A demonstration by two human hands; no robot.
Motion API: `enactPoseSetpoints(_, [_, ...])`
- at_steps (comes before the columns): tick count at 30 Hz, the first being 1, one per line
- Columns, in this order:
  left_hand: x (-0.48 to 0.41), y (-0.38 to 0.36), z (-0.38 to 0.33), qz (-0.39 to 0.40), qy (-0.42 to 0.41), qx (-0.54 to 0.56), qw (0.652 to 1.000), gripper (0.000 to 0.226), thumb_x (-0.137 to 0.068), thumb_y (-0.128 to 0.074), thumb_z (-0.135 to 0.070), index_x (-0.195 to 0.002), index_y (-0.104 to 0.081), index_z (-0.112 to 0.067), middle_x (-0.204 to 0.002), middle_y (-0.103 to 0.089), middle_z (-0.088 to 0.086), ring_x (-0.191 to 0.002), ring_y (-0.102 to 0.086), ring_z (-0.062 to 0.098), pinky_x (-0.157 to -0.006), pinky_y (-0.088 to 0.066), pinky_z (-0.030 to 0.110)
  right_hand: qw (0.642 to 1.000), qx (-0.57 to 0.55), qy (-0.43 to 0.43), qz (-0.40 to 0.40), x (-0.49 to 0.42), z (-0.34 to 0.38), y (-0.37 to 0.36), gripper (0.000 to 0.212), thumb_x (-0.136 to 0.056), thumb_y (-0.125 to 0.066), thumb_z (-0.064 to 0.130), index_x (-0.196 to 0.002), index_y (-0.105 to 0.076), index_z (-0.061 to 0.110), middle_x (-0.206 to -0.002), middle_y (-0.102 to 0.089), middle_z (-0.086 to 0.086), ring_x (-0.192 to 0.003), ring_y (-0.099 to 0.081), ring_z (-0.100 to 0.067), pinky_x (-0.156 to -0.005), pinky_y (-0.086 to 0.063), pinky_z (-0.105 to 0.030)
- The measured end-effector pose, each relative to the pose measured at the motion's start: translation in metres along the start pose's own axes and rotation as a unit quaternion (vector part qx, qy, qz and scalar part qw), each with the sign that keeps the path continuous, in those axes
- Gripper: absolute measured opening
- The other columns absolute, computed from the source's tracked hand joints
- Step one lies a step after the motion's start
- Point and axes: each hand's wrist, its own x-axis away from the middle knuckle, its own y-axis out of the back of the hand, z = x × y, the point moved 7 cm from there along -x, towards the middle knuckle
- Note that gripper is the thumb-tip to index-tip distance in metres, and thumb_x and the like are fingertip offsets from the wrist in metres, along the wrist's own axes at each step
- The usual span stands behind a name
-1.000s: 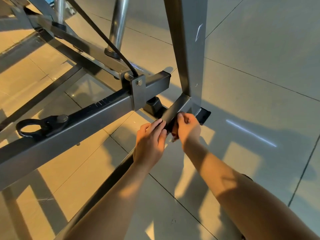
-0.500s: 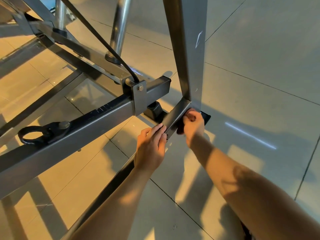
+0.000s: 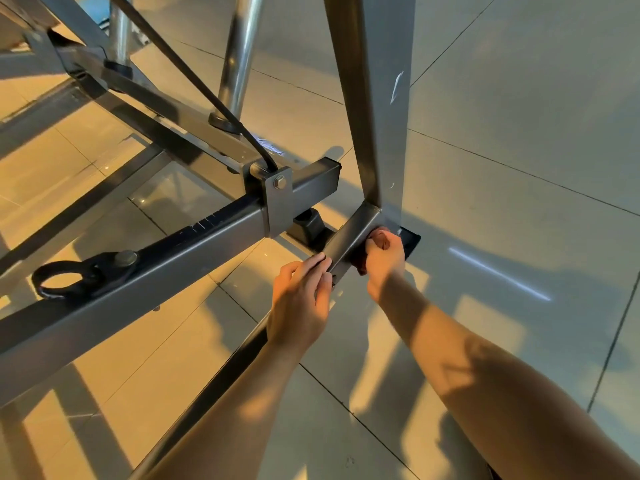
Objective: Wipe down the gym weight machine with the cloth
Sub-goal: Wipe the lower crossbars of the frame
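A dark cloth (image 3: 360,261) is clenched in the closed grip of the right hand (image 3: 384,258) and pressed against the low frame bar (image 3: 349,237) near the upright post (image 3: 377,98). Just beside it, the left hand (image 3: 299,299) is laid half-curled on the same bar, holding nothing, apparently for steadiness.

A single head-worn wide-angle camera is looking forward and steeply down, from close above the low base bar (image 3: 349,237) of the gym weight machine (image 3: 374,98). It is sitting near enough that both forearms are filling the lower frame, the left hand (image 3: 299,303) and right hand (image 3: 384,261) lying near centre. The tiled floor (image 3: 519,116) is filling the background, and straight frame members are bowing toward the edges. No second view is sharing the scene.
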Motion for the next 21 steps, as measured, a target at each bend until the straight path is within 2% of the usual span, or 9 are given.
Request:
enactPoseSetpoints(2, [-0.001, -0.001, 0.001, 0.003, 0.003, -0.002, 1.0, 0.04, -0.104, -0.042, -0.03, -0.133, -0.065, -0.016, -0.14, -0.059, -0.008, -0.12, -0.047, 0.013, -0.095, -0.044, 0.025, 1.0, 0.02, 0.013, 0.018, 0.014, -0.007, -0.008, 0.015, -0.09, -0.054, 0.021, -0.1, -0.063, 0.025, -0.096, -0.069, -0.006, -0.091, -0.067, -0.03, -0.072, -0.058, -0.044])
enactPoseSetpoints(6, [-0.002, -0.004, 0.002, 0.019, 0.012, -0.017, 1.0, 0.044, -0.105, -0.036, -0.036, -0.137, -0.062, -0.02, -0.145, -0.054, -0.011, -0.124, -0.044, 0.014, -0.098, -0.046, 0.032, 0.996, 0.042, 0.019, 0.074, 0.076, -0.008, -0.01, 0.016, -0.097, -0.059, 0.009, -0.109, -0.066, 0.018, -0.095, -0.071, -0.003, -0.083, -0.069, -0.015, -0.061, -0.054, -0.017])
enactPoseSetpoints(10, [-0.001, -0.003, 0.003, 0.022, 0.008, -0.01, 1.0, 0.045, -0.105, -0.035, -0.037, -0.137, -0.062, -0.02, -0.144, -0.054, -0.011, -0.123, -0.044, 0.012, -0.098, -0.047, 0.031, 0.999, -0.022, 0.007, 0.036, 0.048, 0.006, -0.004, 0.016, -0.102, -0.055, 0.009, -0.111, -0.064, 0.018, -0.096, -0.071, -0.013, -0.074, -0.067, -0.026, -0.052, -0.055, -0.031])
enactPoseSetpoints(12, [0.0, -0.001, 0.0, 0.013, 0.0, -0.013, 1.0, 0.043, -0.104, -0.038, -0.034, -0.134, -0.064, -0.017, -0.141, -0.057, -0.009, -0.121, -0.047, 0.013, -0.095, -0.045, 0.026, 0.997, -0.073, -0.027, 0.008, 0.021, 0.01, -0.006, 0.018, -0.104, -0.053, 0.015, -0.117, -0.065, 0.019, -0.107, -0.071, -0.01, -0.092, -0.069, -0.028, -0.073, -0.059, -0.037])
enactPoseSetpoints(14, [-0.001, 0.0, -0.002, 0.008, -0.004, -0.011, 1.0, 0.044, -0.104, -0.038, -0.034, -0.133, -0.065, -0.015, -0.139, -0.059, -0.008, -0.12, -0.048, 0.014, -0.094, -0.042, 0.022, 0.998, -0.06, -0.021, -0.007, 0.024, 0.013, -0.007, 0.022, -0.101, -0.053, 0.026, -0.12, -0.065, 0.027, -0.114, -0.07, -0.003, -0.106, -0.067, -0.028, -0.093, -0.057, -0.045])
enactPoseSetpoints(15, [-0.001, 0.001, -0.003, 0.01, -0.001, -0.005, 1.0, 0.045, -0.104, -0.037, -0.034, -0.133, -0.065, -0.015, -0.139, -0.058, -0.008, -0.12, -0.048, 0.014, -0.094, -0.043, 0.024, 0.999, -0.033, 0.007, 0.002, 0.034, 0.013, -0.01, 0.023, -0.098, -0.053, 0.028, -0.118, -0.066, 0.029, -0.112, -0.069, -0.001, -0.104, -0.068, -0.028, -0.091, -0.057, -0.044])
enactPoseSetpoints(18, [-0.001, 0.002, 0.0, 0.014, 0.015, 0.02, 1.0, 0.044, -0.105, -0.037, -0.033, -0.137, -0.062, -0.016, -0.139, -0.058, -0.008, -0.123, -0.046, 0.014, -0.095, -0.048, 0.031, 0.994, 0.016, 0.078, 0.075, 0.08, 0.018, -0.009, 0.019, -0.1, -0.053, 0.011, -0.107, -0.067, 0.021, -0.094, -0.066, 0.004, -0.074, -0.068, -0.013, -0.061, -0.056, -0.03])
enactPoseSetpoints(20, [-0.001, 0.003, 0.001, 0.011, 0.019, 0.032, 0.999, 0.045, -0.104, -0.038, -0.033, -0.138, -0.06, -0.015, -0.138, -0.059, -0.006, -0.124, -0.046, 0.013, -0.097, -0.049, 0.029, 0.987, 0.049, 0.128, 0.089, 0.079, 0.031, -0.006, 0.018, -0.102, -0.049, 0.007, -0.099, -0.067, 0.012, -0.077, -0.067, -0.007, -0.055, -0.062, -0.013, -0.052, -0.052, -0.03])
enactPoseSetpoints(21, [0.0, 0.004, 0.001, 0.006, 0.015, 0.029, 0.999, 0.044, -0.104, -0.039, -0.033, -0.138, -0.061, -0.014, -0.137, -0.06, -0.004, -0.125, -0.047, 0.013, -0.098, -0.047, 0.027, 0.985, 0.054, 0.146, 0.069, 0.065, 0.04, -0.005, 0.018, -0.103, -0.05, 0.009, -0.106, -0.068, 0.011, -0.084, -0.068, -0.014, -0.06, -0.064, -0.016, -0.054, -0.054, -0.033])
